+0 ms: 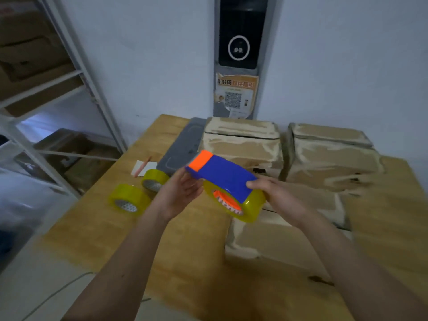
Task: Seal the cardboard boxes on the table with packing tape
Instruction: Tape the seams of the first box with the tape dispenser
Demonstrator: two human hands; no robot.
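Note:
Above the wooden table [120,228] I hold a blue tape dispenser [222,174] with an orange end, loaded with a yellowish roll of packing tape [251,208]. My right hand [280,198] grips the dispenser at its right end, fingers curled over the blue cover. My left hand [180,193] is under the dispenser's left end, fingers touching its edge. A cardboard box [278,242] lies on the table just below my right hand. Two more cardboard boxes [245,144] [331,156] stand at the back.
Two spare rolls of yellowish tape [129,200] [155,180] lie on the table's left part. A grey flat device [183,147] and a white card with a red pen [143,167] sit behind them. A metal shelf [76,89] with boxes stands at left.

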